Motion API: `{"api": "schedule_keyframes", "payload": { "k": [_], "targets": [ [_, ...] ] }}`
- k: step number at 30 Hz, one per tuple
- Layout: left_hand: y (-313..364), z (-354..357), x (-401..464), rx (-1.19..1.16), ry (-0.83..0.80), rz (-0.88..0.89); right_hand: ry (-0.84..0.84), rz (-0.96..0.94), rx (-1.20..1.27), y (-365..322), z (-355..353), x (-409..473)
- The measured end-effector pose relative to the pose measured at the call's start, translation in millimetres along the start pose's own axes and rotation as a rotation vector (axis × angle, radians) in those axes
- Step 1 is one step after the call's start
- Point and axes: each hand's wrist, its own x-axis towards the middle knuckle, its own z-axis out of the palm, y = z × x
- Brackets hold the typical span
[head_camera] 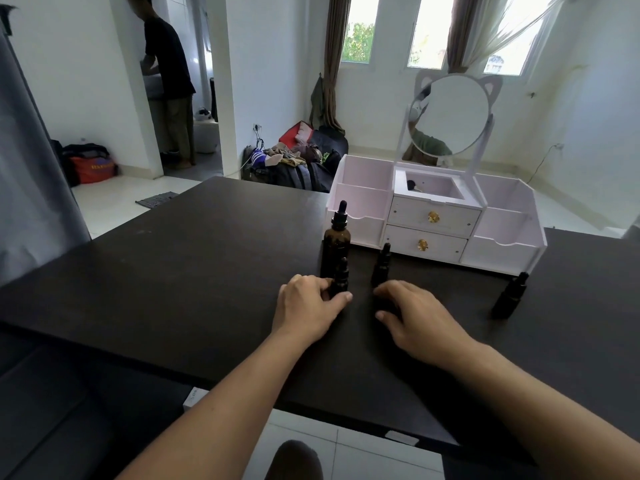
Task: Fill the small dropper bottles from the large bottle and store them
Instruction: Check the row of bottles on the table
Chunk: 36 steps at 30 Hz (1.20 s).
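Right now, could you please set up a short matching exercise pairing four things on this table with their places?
Things:
1. large bottle
2. left hand
3. right hand
4. organizer

Places:
A. far right, under the mirror
B. gripping the nearest small bottle
C. directly behind that small bottle
D. resting on the table

Pairs: 1-C, 2-B, 3-D, 4-A

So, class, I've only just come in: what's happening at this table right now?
A person sits at a dark table with dropper bottles. The left hand grips one small dropper bottle, which stands just in front of the large amber bottle. The right hand rests on the table, fingers curled, near a second small bottle. A third small bottle stands off to the right. All caps are on. A white organiser with drawers and mirror waits behind.
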Motion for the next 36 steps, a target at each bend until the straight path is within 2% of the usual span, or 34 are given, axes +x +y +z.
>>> {"api": "schedule_keyframes", "payload": {
  "k": [3,8,15,28,36],
  "targets": [
    [2,-1,0,0.028,0.002,0.018,-0.013,0.022,-0.025,14,6,-15],
    [12,-1,-1,0.086,-0.025,0.022,-0.124,0.018,-0.109,28,8,-29],
    [43,14,-6,0.029,-0.085,0.054,-0.165,0.033,-0.152,41,-1,-51],
    [101,65,-1,0.064,-0.183,0.122,-0.142,0.136,-0.123,62,-20,-97],
    [115,83,8,0.134,-0.138,0.060,-0.038,0.306,-0.119,85,-26,-117]
  ]
}}
